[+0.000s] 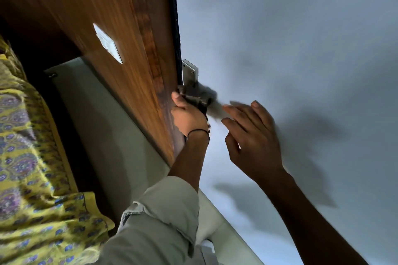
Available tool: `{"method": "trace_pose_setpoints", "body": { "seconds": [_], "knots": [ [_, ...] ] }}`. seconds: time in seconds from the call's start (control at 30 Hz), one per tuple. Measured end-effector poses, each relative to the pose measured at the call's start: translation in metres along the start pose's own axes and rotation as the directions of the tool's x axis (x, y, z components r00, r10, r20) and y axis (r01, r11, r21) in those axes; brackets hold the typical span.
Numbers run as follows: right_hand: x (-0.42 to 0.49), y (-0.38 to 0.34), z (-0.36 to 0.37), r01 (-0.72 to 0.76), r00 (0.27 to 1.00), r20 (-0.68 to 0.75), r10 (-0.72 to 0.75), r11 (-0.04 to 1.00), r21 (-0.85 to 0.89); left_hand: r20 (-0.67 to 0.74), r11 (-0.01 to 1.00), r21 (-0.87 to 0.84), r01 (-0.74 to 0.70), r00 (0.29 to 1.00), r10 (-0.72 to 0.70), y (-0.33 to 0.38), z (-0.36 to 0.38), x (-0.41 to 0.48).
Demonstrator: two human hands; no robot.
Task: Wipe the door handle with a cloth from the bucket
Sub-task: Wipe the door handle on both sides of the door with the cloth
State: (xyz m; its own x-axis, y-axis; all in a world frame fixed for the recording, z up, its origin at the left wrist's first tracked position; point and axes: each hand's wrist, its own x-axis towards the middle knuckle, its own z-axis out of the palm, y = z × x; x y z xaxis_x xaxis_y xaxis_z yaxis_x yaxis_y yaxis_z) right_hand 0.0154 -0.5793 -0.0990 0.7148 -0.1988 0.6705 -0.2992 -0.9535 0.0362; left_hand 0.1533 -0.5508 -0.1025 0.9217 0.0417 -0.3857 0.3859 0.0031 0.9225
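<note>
A wooden door [120, 28] stands edge-on, with a metal handle plate [189, 72] on its edge side. A grey cloth [200, 97] is wrapped over the handle lever just below the plate, hiding the lever. My left hand [188, 117] is shut on the cloth against the door edge. My right hand [252, 137] hovers just to the right with fingers spread, its fingertips touching the blurred loose end of the cloth. No bucket is in view.
A pale blue-grey wall [301, 38] fills the right side. A white switch plate [107, 43] sits on the door face. A yellow patterned fabric [28, 168] covers the lower left. A pale floor strip [103, 125] runs beneath the door.
</note>
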Motion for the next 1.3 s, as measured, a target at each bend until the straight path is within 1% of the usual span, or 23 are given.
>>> {"method": "trace_pose_setpoints", "body": {
  "seconds": [0.07, 0.13, 0.2, 0.3, 0.37, 0.43, 0.47, 0.53, 0.57, 0.6, 0.7, 0.73, 0.8, 0.87, 1.0, 1.03, 1.1, 1.17, 1.2, 1.3],
  "knots": [
    [0.0, 0.0, 0.001, -0.002, 1.0, -0.002, 0.002, 1.0, -0.003, 0.063, 0.999, -0.05, 0.02, 0.998, -0.017, -0.008, -0.005, -0.001],
    [0.0, 0.0, 0.001, -0.005, 1.0, -0.004, 0.005, 1.0, -0.009, 0.137, 0.985, -0.162, 0.055, 0.99, -0.032, -0.018, -0.009, -0.01],
    [0.0, 0.0, 0.001, -0.002, 1.0, 0.0, 0.002, 1.0, -0.017, 0.237, 0.968, -0.244, 0.063, 0.972, -0.003, -0.031, -0.01, -0.018],
    [-0.001, 0.002, 0.001, 0.002, 1.0, 0.005, -0.002, 1.0, -0.019, 0.344, 0.96, -0.239, 0.147, 0.937, -0.058, -0.039, -0.014, -0.025],
    [-0.002, 0.002, 0.002, 0.006, 1.0, 0.003, -0.006, 1.0, -0.014, 0.364, 0.957, -0.249, 0.151, 0.93, -0.052, -0.034, -0.016, -0.02],
    [-0.001, 0.003, 0.002, 0.01, 1.0, 0.006, -0.01, 1.0, -0.009, 0.333, 0.966, -0.209, 0.154, 0.94, -0.078, -0.018, -0.014, -0.005],
    [-0.001, 0.003, 0.001, 0.013, 1.0, 0.01, -0.013, 1.0, -0.007, 0.324, 0.954, -0.229, 0.193, 0.939, -0.113, -0.01, -0.014, 0.003],
    [-0.003, 0.003, 0.0, 0.02, 1.0, 0.023, -0.02, 1.0, -0.006, 0.405, 0.891, -0.328, 0.313, 0.899, -0.166, -0.001, -0.011, 0.027],
    [-0.003, 0.004, 0.0, 0.023, 0.999, 0.03, -0.022, 1.0, -0.008, 0.463, 0.865, -0.364, 0.345, 0.873, -0.153, 0.001, -0.011, 0.035],
    [-0.004, 0.004, -0.001, 0.025, 0.999, 0.037, -0.025, 1.0, -0.012, 0.536, 0.828, -0.395, 0.398, 0.832, -0.144, 0.001, -0.012, 0.04],
    [-0.005, 0.005, 0.0, 0.033, 0.998, 0.055, -0.033, 0.999, -0.004, 0.711, 0.719, -0.405, 0.565, 0.689, -0.141, -0.004, -0.015, 0.057],
    [-0.005, 0.006, 0.0, 0.035, 0.998, 0.056, -0.035, 0.999, -0.001, 0.737, 0.694, -0.405, 0.596, 0.662, -0.139, -0.004, -0.016, 0.059],
    [-0.006, 0.005, 0.0, 0.033, 0.998, 0.052, -0.033, 0.999, 0.001, 0.751, 0.673, -0.407, 0.617, 0.646, -0.138, -0.004, -0.017, 0.06],
    [-0.006, 0.004, 0.0, 0.033, 0.998, 0.05, -0.033, 0.999, 0.0, 0.738, 0.672, -0.427, 0.605, 0.662, -0.128, -0.009, -0.018, 0.057],
    [-0.004, 0.001, 0.001, 0.019, 0.998, 0.061, -0.018, 1.0, -0.014, 0.67, 0.734, -0.445, 0.513, 0.734, -0.106, -0.013, -0.022, 0.043],
    [-0.004, 0.0, 0.0, 0.014, 0.998, 0.068, -0.013, 1.0, -0.014, 0.656, 0.763, -0.431, 0.482, 0.748, -0.103, -0.014, -0.024, 0.038],
    [-0.004, 0.0, 0.0, 0.007, 0.997, 0.082, -0.007, 1.0, -0.006, 0.639, 0.847, -0.381, 0.371, 0.768, -0.049, -0.015, -0.027, 0.029],
    [-0.003, 0.0, -0.001, -0.003, 0.996, 0.089, 0.002, 1.0, 0.012, 0.679, 0.903, -0.332, 0.272, 0.733, 0.028, -0.017, -0.03, 0.023],
    [-0.003, 0.0, -0.002, -0.01, 0.996, 0.092, 0.008, 1.0, 0.025, 0.705, 0.916, -0.315, 0.249, 0.708, 0.05, -0.019, -0.033, 0.02],
    [-0.002, 0.0, -0.004, -0.043, 0.995, 0.093, 0.037, 0.998, 0.055, 0.731, 0.929, -0.262, 0.262, 0.682, 0.014, -0.023, -0.038, 0.02]
  ]
}}
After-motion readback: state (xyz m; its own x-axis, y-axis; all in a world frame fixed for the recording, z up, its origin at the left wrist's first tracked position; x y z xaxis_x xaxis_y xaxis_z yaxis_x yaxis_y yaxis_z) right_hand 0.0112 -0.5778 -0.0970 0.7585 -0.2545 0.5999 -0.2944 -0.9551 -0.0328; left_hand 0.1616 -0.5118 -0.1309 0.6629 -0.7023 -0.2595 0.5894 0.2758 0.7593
